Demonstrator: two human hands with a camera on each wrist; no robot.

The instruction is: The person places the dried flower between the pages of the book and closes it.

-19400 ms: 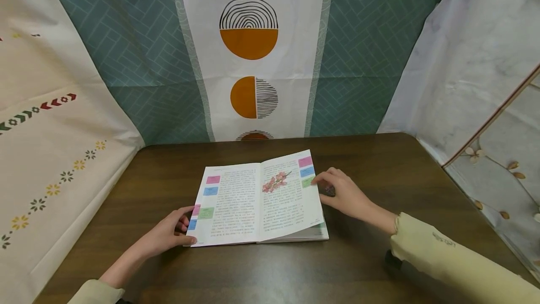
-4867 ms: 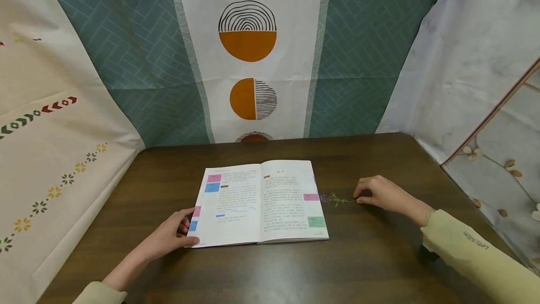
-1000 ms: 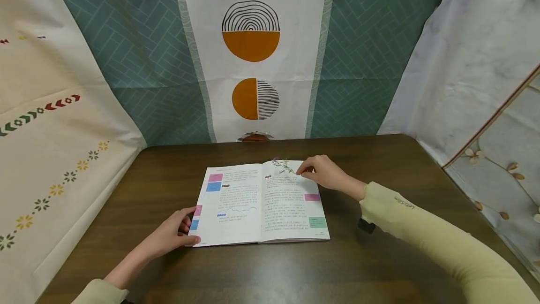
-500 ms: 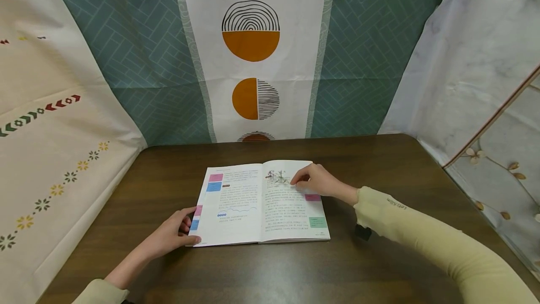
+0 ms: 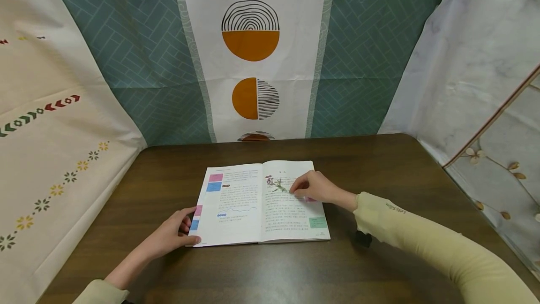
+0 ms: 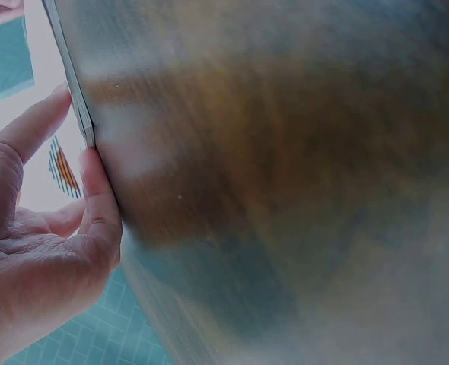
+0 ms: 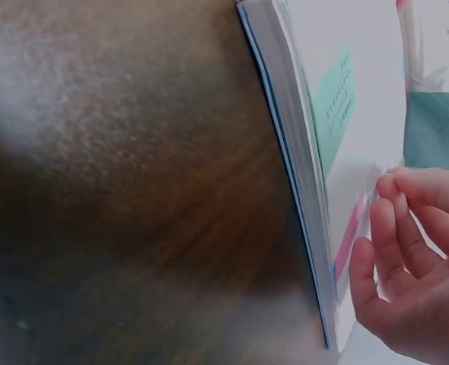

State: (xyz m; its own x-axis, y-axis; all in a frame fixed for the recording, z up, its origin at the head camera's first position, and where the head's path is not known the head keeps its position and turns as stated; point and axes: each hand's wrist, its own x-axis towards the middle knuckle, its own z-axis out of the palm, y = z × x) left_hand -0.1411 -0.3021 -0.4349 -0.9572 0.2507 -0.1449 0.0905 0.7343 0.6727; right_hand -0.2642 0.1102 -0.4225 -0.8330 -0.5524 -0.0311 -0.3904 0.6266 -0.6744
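Observation:
An open book [image 5: 238, 231] lies on the table, with printed text and coloured blocks on both pages. My left hand [image 5: 168, 230] grips its lower left edge, thumb on the page and the other fingers at the edge; in the left wrist view the book's edge [image 6: 74, 84] runs between them. Over the upper part of the right page, my right hand [image 5: 317, 186] pinches the stem end of a small flower sprig [image 5: 278, 186] with green leaves and purplish blooms pointing left. The right wrist view shows thumb and index fingertips together, close over the page.
The dark wooden table [image 5: 261, 276] extends around the book. Behind it hangs a patterned green and white cloth [image 5: 358, 60]. A cream cloth [image 5: 63, 163] is on the left and a marbled white one [image 5: 472, 83] on the right.
A page bearing a pink blossom sprig was turned. The right hand picked the purple sprig off the table, carried it over the right page, and has lately drawn it slightly nearer. The left hand stayed.

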